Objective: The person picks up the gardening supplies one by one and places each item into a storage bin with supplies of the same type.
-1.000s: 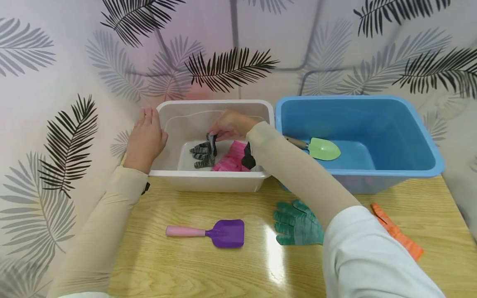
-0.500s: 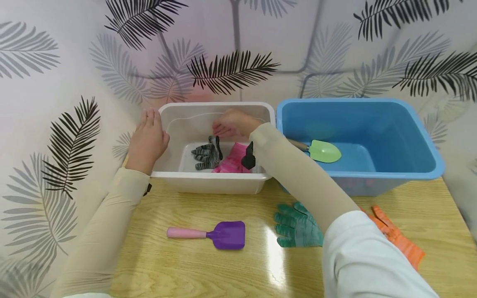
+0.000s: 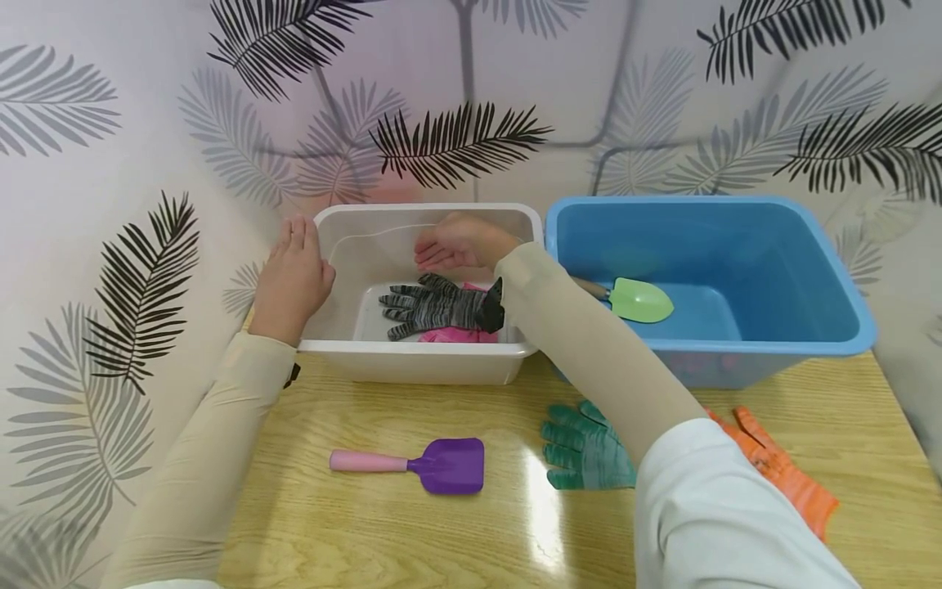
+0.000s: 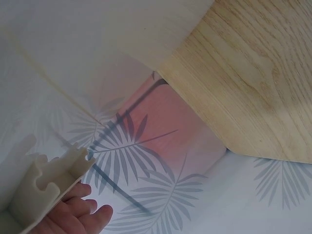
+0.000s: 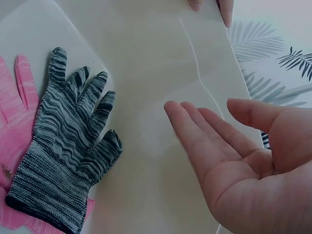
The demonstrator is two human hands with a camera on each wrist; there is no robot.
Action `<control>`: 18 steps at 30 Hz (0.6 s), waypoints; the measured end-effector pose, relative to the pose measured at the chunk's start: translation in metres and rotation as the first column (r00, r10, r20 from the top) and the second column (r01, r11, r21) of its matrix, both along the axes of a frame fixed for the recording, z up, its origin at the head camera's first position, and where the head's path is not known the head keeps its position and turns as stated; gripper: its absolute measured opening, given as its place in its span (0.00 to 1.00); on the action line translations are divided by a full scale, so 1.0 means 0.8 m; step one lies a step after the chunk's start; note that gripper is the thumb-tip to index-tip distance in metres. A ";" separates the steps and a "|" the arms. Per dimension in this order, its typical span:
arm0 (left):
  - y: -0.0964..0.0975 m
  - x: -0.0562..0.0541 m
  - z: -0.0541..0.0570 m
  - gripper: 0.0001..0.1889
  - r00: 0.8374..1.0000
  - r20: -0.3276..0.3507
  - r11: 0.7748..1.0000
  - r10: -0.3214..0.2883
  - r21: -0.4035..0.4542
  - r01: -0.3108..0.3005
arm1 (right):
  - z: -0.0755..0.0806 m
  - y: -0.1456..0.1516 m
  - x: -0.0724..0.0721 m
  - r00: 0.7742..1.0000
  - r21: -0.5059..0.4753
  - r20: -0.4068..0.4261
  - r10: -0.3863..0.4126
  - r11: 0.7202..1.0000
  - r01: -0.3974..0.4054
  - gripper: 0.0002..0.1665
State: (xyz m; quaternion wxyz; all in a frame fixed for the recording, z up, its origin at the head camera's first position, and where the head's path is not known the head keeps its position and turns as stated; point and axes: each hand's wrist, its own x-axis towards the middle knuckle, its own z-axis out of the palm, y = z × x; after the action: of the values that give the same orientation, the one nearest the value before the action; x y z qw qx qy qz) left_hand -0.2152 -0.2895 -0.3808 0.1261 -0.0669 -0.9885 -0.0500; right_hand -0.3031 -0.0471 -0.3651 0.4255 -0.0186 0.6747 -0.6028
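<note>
In the white tub [image 3: 412,347], a black-and-grey striped knit glove [image 3: 441,307] lies spread flat, partly over a pink glove [image 3: 449,335]. My right hand [image 3: 459,243] hovers over the tub's back half, palm turned up and fingers extended, holding nothing. The right wrist view shows this right hand [image 5: 243,161] beside the striped glove [image 5: 68,141], apart from it, with the pink glove [image 5: 14,97] underneath. My left hand [image 3: 290,278] rests on the tub's left rim with fingers straight; the left wrist view shows only the fingers of that left hand [image 4: 78,214] beside the rim.
A blue tub [image 3: 706,347] stands right of the white one, holding a green trowel [image 3: 642,299]. On the wooden table [image 3: 368,532] in front lie a purple shovel [image 3: 450,466] with a pink handle, a green glove [image 3: 585,450] and an orange glove [image 3: 795,478], both partly behind the right arm.
My right hand has let go of the striped glove's cuff. The glove, folded up before, has dropped flat to the right over the pink one. The left hand stays at the rim.
</note>
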 end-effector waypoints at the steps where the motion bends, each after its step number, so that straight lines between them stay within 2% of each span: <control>1: 0.000 0.000 0.000 0.31 1.000 0.001 1.000 0.000 -0.001 0.000 | 0.000 0.000 0.000 1.000 0.004 -0.003 0.010 1.000 -0.010 0.24; 7: 0.001 0.002 0.002 0.31 1.000 0.014 1.000 0.005 -0.009 -0.005 | -0.002 -0.002 0.000 0.998 -0.033 -0.010 0.061 0.998 -0.061 0.24; 13: 0.003 0.002 0.003 0.31 1.000 0.013 1.000 0.012 -0.008 -0.012 | 0.001 -0.005 0.002 0.995 -0.173 -0.015 0.102 0.980 -0.103 0.24; 18: 0.000 0.003 0.002 0.31 1.000 0.005 1.000 0.012 0.003 -0.012 | 0.014 -0.006 0.004 0.998 -0.284 -0.049 0.049 0.957 -0.061 0.22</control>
State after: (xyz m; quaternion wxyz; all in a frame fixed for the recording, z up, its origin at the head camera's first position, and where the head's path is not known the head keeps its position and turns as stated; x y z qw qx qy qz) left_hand -0.2129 -0.2892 -0.3792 0.1242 -0.0605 -0.9891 -0.0510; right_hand -0.3001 -0.0518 -0.3541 0.4209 -0.1109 0.5888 -0.6811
